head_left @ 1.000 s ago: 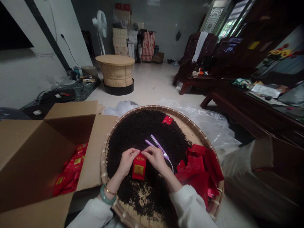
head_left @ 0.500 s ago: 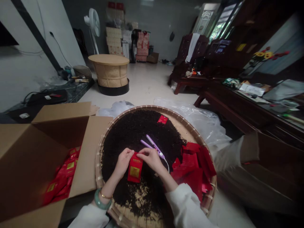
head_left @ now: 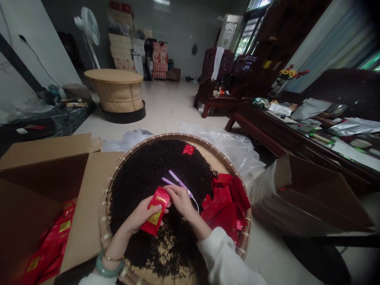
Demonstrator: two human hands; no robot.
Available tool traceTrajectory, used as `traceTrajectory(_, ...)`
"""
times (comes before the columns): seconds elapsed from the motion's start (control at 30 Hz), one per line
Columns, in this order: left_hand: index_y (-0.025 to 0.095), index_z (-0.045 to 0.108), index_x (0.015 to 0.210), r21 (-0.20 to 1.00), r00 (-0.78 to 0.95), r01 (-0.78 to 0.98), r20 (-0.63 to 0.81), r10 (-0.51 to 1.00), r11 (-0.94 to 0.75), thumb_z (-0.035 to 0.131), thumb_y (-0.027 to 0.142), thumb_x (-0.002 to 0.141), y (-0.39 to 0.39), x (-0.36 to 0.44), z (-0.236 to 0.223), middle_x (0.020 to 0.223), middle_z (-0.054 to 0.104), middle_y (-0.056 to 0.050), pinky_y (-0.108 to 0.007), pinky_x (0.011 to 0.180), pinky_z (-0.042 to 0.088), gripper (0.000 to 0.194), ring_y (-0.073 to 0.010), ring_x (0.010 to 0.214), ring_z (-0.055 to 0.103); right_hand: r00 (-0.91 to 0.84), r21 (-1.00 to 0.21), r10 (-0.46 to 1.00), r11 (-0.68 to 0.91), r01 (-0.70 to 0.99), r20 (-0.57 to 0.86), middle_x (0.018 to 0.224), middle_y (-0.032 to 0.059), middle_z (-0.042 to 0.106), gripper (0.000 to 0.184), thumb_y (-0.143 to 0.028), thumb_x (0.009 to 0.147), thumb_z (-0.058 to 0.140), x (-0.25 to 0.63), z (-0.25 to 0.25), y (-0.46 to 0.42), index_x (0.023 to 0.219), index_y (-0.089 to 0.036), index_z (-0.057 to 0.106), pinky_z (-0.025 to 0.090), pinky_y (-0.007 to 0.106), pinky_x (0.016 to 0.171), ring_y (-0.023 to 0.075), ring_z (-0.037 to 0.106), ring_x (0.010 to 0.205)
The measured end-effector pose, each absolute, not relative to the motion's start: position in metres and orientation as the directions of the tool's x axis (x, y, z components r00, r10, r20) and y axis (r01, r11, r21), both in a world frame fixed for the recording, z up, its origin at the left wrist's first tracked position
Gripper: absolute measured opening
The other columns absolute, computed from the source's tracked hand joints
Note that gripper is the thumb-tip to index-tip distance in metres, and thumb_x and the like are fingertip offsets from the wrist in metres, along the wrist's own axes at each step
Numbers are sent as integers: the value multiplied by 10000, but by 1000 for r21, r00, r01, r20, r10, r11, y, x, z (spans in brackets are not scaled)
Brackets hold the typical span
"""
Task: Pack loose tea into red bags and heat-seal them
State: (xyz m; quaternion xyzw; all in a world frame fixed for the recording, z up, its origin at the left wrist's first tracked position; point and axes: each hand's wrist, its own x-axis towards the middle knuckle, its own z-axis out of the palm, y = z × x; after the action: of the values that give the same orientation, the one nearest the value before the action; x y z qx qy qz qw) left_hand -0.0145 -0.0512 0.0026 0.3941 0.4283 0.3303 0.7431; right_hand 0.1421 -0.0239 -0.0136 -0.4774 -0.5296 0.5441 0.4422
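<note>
A red packet with a gold label (head_left: 153, 218) is gripped by my left hand (head_left: 144, 213), its thumb across the front and fingers behind. At the packet's top right corner, my right hand (head_left: 180, 200) pinches the edge. Both hands are over a round bamboo tray (head_left: 242, 166) spread with dark loose tea leaves (head_left: 148, 162). Just beyond my right hand lies a purple hair straightener (head_left: 182, 184) with a white cord. To the right is a pile of flat red packets (head_left: 224, 206) on the tray. One small red packet (head_left: 188, 149) rests on the leaves at the far side.
An open cardboard box (head_left: 80, 209) with several red packets stands at the left. On the right is another open box (head_left: 308, 194). Clear plastic sheeting (head_left: 225, 142) lies behind the tray. A dark wooden table (head_left: 267, 130) holds clutter.
My left hand has shifted from the packet's top edge to wrap round its side, and the packet is now tilted. My right hand stays at the top corner. The view has swung right.
</note>
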Motion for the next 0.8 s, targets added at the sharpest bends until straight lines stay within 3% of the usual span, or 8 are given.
traceTrajectory(0.17,151,589,994,879,261,-233,-355,898,415,821,445,580,-45,-33,9,810,731,-97,-301,484,539,559,-209,560,666,-183,-985,980,-101,-138,-74,734,37,708,683,-666,772,513,152,-11,-18,1296,-228,508,533,301,532,156,638,530)
traceTrajectory(0.23,175,600,910,866,-38,-465,-230,972,187,827,516,523,-43,-49,18,749,730,-45,-246,453,512,564,-157,491,624,-146,-982,987,-92,-166,-68,762,62,716,709,-672,775,501,162,-8,-11,1290,-184,502,541,298,552,164,661,582)
traceTrajectory(0.3,249,616,907,736,-358,-656,-110,927,-166,754,646,531,-40,-67,31,736,718,44,-160,435,474,563,-82,469,568,-52,-991,998,-39,-129,-32,808,89,721,645,-648,781,513,178,-4,0,1193,-155,567,545,292,565,174,673,637)
traceTrajectory(0.4,328,631,988,577,-529,-709,-56,847,-404,424,808,699,-39,-85,47,873,721,85,-106,430,435,597,-48,518,542,119,-997,990,70,25,73,899,106,722,535,-584,846,435,207,-3,26,1126,-160,601,558,313,631,198,684,775)
traceTrajectory(0.47,343,632,1017,580,-513,-723,-85,854,-376,358,808,731,-37,-87,48,959,720,78,-125,462,453,611,-65,572,563,205,-963,968,88,254,143,985,111,713,490,-528,869,404,229,-6,44,1133,-166,604,555,339,702,214,674,889)
traceTrajectory(0.53,342,635,1008,596,-496,-726,-109,862,-342,495,791,669,-36,-83,42,953,723,62,-143,455,451,580,-80,575,571,241,-892,951,69,446,194,1081,113,690,421,-478,837,472,251,-12,62,1069,-171,643,511,387,852,228,640,1004)
traceTrajectory(0.67,292,611,1031,769,-383,-613,-91,919,-180,782,499,585,-33,-65,24,846,719,33,-177,492,480,521,-96,557,609,251,-842,951,19,539,182,1007,107,707,300,-384,782,564,280,-24,97,961,-172,680,454,434,926,246,638,987)
traceTrajectory(0.8,159,601,1004,957,-157,-284,-109,982,61,774,411,605,-33,-42,11,848,729,-78,-265,544,514,502,-179,618,671,221,-805,960,9,593,173,967,107,712,270,-332,808,529,279,-29,137,947,-148,669,467,386,885,228,645,950)
